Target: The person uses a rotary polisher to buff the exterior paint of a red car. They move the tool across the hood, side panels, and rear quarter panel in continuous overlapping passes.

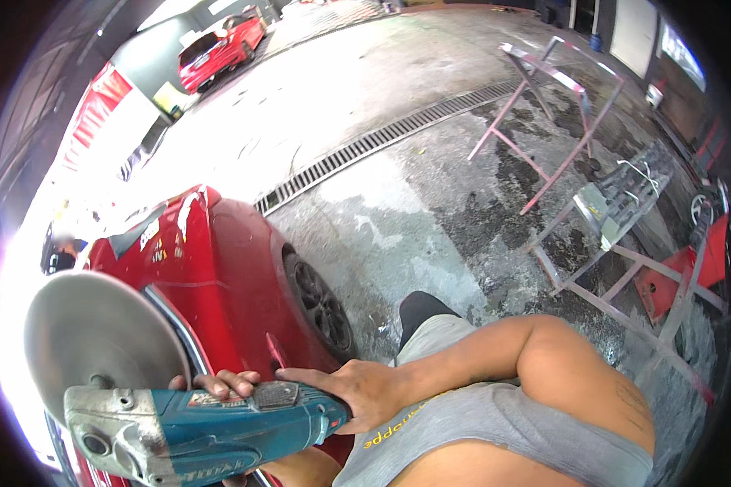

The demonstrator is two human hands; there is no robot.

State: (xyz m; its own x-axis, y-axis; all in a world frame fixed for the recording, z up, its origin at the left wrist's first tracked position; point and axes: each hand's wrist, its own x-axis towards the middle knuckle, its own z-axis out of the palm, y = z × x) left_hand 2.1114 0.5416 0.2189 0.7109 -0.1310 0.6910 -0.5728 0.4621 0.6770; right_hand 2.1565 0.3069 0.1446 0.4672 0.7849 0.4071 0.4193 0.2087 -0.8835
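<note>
I hold a teal and silver power polisher [244,426] with both hands. Its round grey disc [105,337] looks smooth and lies by the rear of a red car [235,276]; I cannot tell if they touch. My right hand [365,390] is closed around the tool's rear handle, its index finger stretched along the top. My left hand [227,383] wraps the body nearer the head from beneath, with only the fingers showing over the upper edge. Most of its palm is hidden.
A dark car wheel [318,302] sits beside my knee. Pinkish metal stands [544,174] and a frame bearing a panel [625,199] occupy the right. A drain grate [382,134] crosses the wet concrete. Another red car [219,53] and a partly blurred person [65,247] are farther off.
</note>
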